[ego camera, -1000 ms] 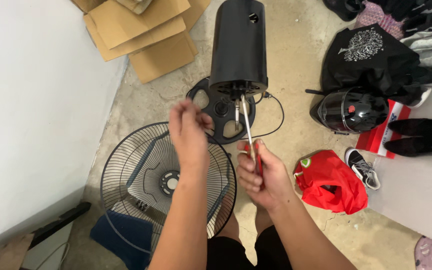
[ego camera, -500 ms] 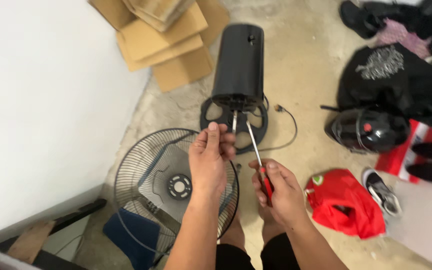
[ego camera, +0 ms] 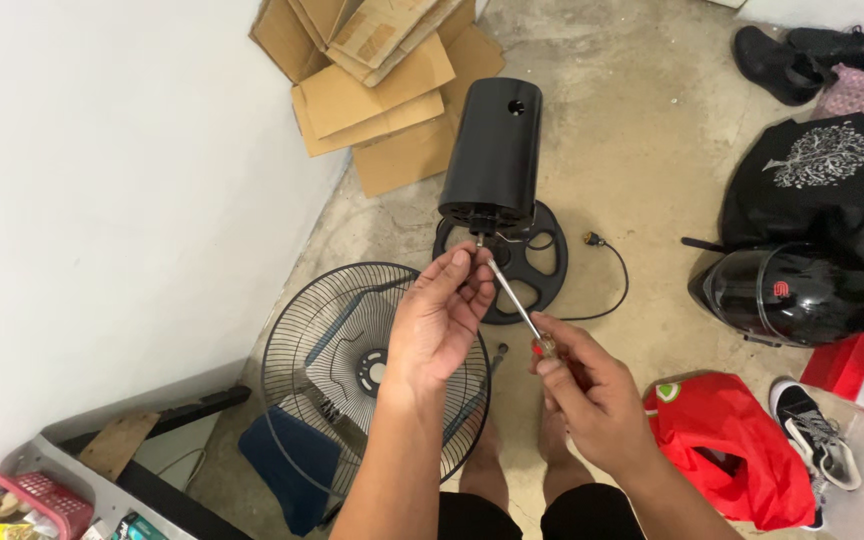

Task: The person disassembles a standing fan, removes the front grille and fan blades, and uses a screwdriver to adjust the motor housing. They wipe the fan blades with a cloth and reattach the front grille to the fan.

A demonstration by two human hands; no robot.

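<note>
My right hand (ego camera: 592, 395) grips the red handle of a screwdriver (ego camera: 512, 296). Its metal shaft slants up and left toward the open bottom end of a black cylindrical fan housing (ego camera: 492, 155). The fingers of my left hand (ego camera: 439, 318) pinch the shaft near its tip, just below the housing. Under the housing lies a round black spoked base (ego camera: 542, 270) with a black power cord (ego camera: 607, 280) curling to the right. A black wire fan grille (ego camera: 352, 360) lies on the concrete floor beneath my left forearm.
Flattened cardboard (ego camera: 382, 75) is piled at the top by a white wall (ego camera: 102, 200). A black helmet (ego camera: 787, 295), black clothing (ego camera: 822, 180), a red bag (ego camera: 722, 440) and shoes (ego camera: 817, 435) lie to the right. A pink basket (ego camera: 27, 495) sits bottom left.
The view has shifted, so the housing sits higher and further right in the picture. My left hand has closed its fingers on the screwdriver shaft near the tip. My right hand keeps hold of the handle.
</note>
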